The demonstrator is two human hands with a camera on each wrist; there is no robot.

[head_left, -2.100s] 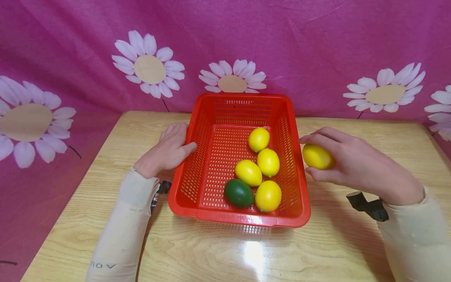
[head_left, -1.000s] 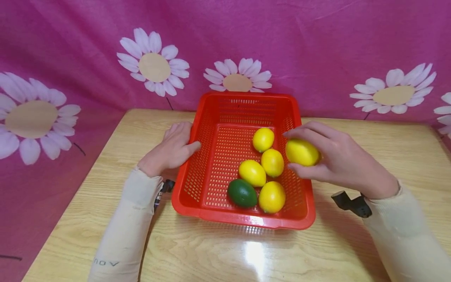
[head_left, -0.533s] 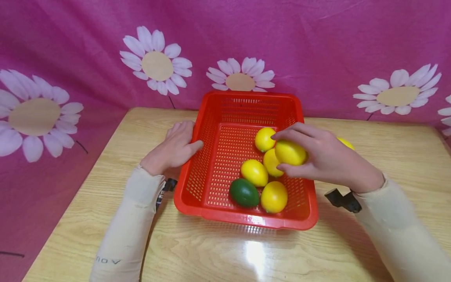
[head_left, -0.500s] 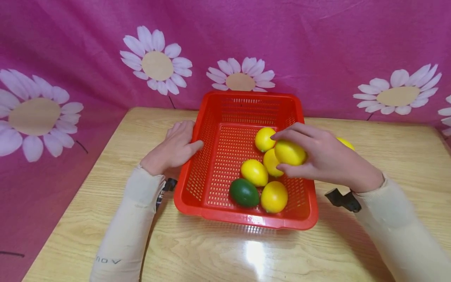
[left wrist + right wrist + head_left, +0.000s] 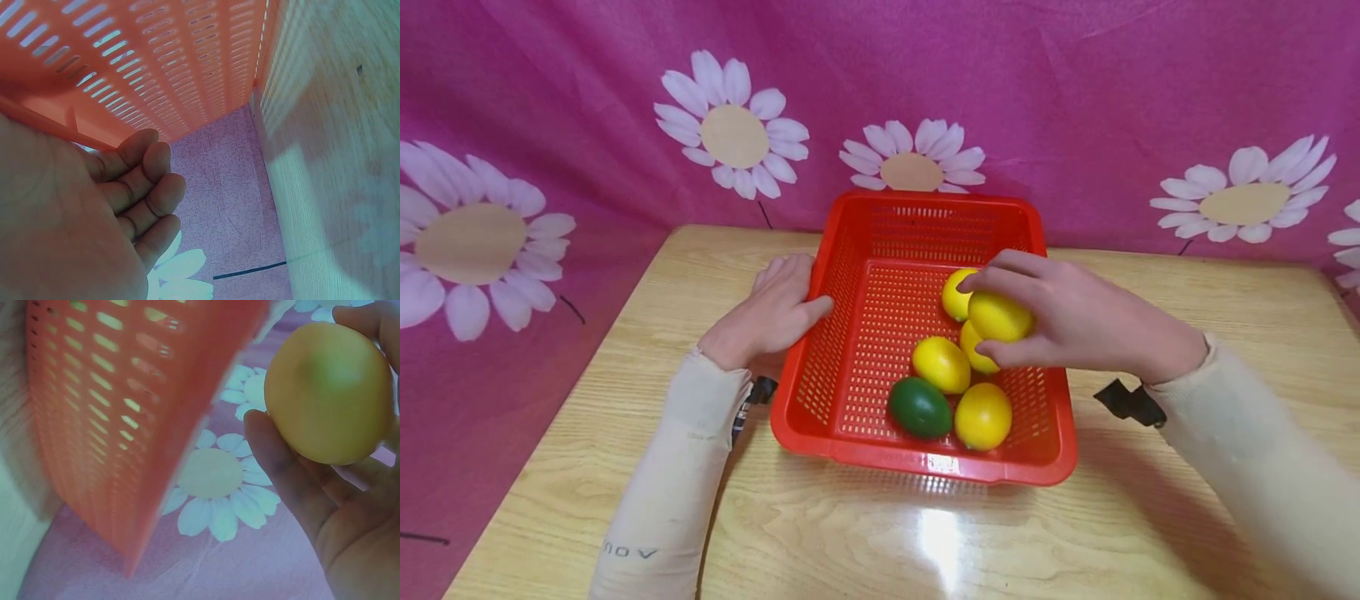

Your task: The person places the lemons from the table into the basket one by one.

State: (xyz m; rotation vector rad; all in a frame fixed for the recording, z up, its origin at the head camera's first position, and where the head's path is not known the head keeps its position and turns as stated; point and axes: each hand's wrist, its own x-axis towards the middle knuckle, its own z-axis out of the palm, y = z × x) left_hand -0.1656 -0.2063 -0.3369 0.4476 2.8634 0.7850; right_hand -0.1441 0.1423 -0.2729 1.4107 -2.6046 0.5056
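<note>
A red perforated plastic basket (image 5: 921, 462) stands on the table in the head view, with several lemons (image 5: 942, 365) and a dark green, smooth oval fruit (image 5: 919, 407) inside. My left hand (image 5: 767, 321) grips its left rim, thumb over the top; the left wrist view shows the fingers (image 5: 165, 195) curled outside, under the rim. Over the basket's right half, my right hand (image 5: 1048, 321) holds another lemon (image 5: 1000, 315) between thumb and fingers. That lemon (image 5: 328, 394) is above rim height in the right wrist view. It partly covers two lemons behind it.
The basket rests on a pale wood-grain table (image 5: 820, 542). A magenta cloth (image 5: 1037, 83) printed with white daisies hangs behind the table and along its left side.
My right hand has carried the lemon leftward, from outside the basket's right rim to above the lemons inside. A yellow fruit seen behind that hand half a second ago is now hidden. My left hand keeps its grip.
</note>
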